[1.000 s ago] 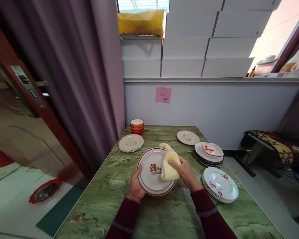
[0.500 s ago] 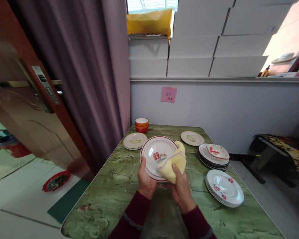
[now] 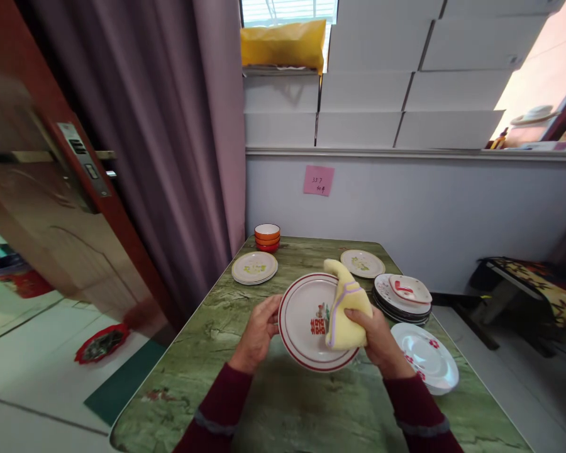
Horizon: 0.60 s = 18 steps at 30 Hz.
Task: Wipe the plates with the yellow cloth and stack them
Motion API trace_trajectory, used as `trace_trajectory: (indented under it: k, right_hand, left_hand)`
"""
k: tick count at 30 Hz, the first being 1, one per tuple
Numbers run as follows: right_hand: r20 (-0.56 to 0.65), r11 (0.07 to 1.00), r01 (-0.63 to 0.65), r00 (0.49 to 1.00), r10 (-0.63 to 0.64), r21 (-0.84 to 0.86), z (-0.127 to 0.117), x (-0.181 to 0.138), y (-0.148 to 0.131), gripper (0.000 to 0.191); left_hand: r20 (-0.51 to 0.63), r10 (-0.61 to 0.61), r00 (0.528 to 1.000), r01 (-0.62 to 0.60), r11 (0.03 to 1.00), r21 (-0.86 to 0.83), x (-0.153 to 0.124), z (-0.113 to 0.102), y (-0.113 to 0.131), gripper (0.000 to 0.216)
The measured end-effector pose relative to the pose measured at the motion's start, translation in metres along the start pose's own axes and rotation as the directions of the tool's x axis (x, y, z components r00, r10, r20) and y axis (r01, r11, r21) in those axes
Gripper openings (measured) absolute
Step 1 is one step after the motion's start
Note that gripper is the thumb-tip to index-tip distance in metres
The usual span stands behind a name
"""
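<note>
While the left hand [image 3: 260, 327] grips the red-rimmed plate [image 3: 302, 318] by its left edge over the green tabletop [image 3: 207, 390], the right hand [image 3: 381, 340] clutches a yellow cloth [image 3: 351, 314] against it, kinda near the red-flowered plates [image 3: 431, 362]; more room leftward.

The dinner plate [image 3: 299, 324] is white, red-ringed, with a red double-happiness character; on it, lilac-edged yellow cloth [image 3: 351, 318]; right of it, red-flowered white plates [image 3: 434, 358].

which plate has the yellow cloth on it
The round white plate with a dark-red rim and red emblem, held by the left hand; the other plates sit on the green table away from the cloth.
</note>
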State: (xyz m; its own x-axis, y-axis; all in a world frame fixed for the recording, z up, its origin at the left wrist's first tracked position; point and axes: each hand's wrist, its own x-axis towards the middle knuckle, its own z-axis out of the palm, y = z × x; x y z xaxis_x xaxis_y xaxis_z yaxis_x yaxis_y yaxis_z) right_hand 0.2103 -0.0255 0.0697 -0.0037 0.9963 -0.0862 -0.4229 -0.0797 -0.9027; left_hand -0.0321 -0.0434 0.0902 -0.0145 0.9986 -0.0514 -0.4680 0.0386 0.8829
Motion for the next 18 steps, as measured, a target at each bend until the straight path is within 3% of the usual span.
trace_trajectory:
  k: [4, 7, 14, 18]
  right_hand:
    - [0.249, 0.978, -0.047, 0.964, 0.098, -0.201, 0.006, 0.005, -0.020, 0.040]
    - [0.292, 0.978, -0.053, 0.950, 0.112, -0.203, 0.018, 0.006, -0.027, 0.042]
    - [0.123, 0.999, -0.026, 0.992, 0.022, 0.032, 0.032, -0.001, -0.017, 0.046]
    - [-0.159, 0.969, 0.081, 0.986, -0.044, 0.232, 0.063, -0.016, 0.015, 0.049]
  left_hand:
    - [0.187, -0.179, 0.966, 0.168, 0.983, 0.075, -0.001, 0.010, 0.010, 0.024]
    - [0.089, -0.188, 0.978, 0.187, 0.982, 0.017, -0.003, 0.017, 0.000, 0.028]
    - [-0.156, -0.101, 0.982, 0.072, 0.981, -0.180, -0.005, 0.026, 0.006, 0.024]
    - [-0.303, -0.025, 0.953, -0.070, 0.952, -0.298, 0.000, 0.042, 0.007, 0.018]
